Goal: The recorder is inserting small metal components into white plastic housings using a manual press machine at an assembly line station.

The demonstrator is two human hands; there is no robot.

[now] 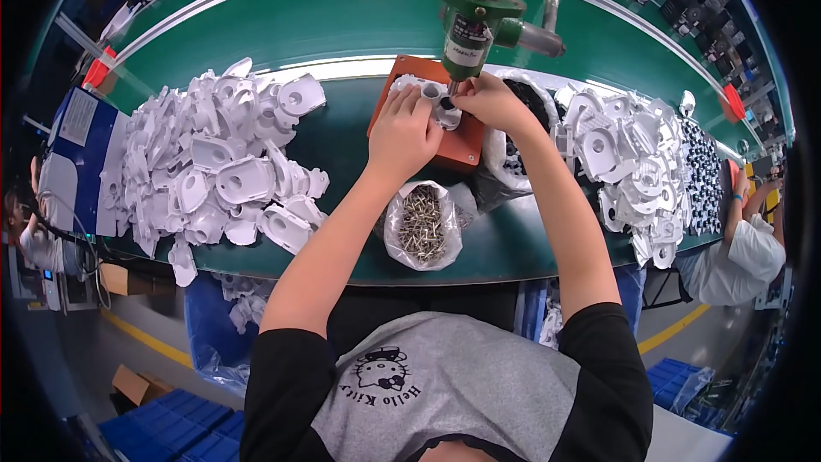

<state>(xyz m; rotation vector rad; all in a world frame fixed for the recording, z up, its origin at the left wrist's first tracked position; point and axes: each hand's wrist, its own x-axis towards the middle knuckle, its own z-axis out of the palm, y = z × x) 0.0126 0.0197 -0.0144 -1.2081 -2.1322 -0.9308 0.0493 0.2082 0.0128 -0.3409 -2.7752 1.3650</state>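
The left hand point(404, 133) has its grip clamped on a white plastic part point(450, 119), which rests on an orange block point(457, 149) near the middle of the table's far edge. The right hand point(498, 104) reaches in from the other side, its fingertips beside a small black piece point(447, 103) at the part; whether its grip is closed on anything, I cannot tell. The tip of a green tool head point(468, 43) points down just above the part, between the two hands.

Between the forearms, close to the near edge of the table point(342, 269), an open clear bag of screws point(423, 227) stands upright. A second bag point(506, 154), with dark pieces inside, sits just right of the block, partly behind the right forearm. A large heap of white parts point(218, 154) covers the table toward its left end, some reaching the near edge. Another white heap point(620, 154) lies toward the right end, and beyond it, nearer the right edge, small black-and-white pieces point(703, 175) lie close together.
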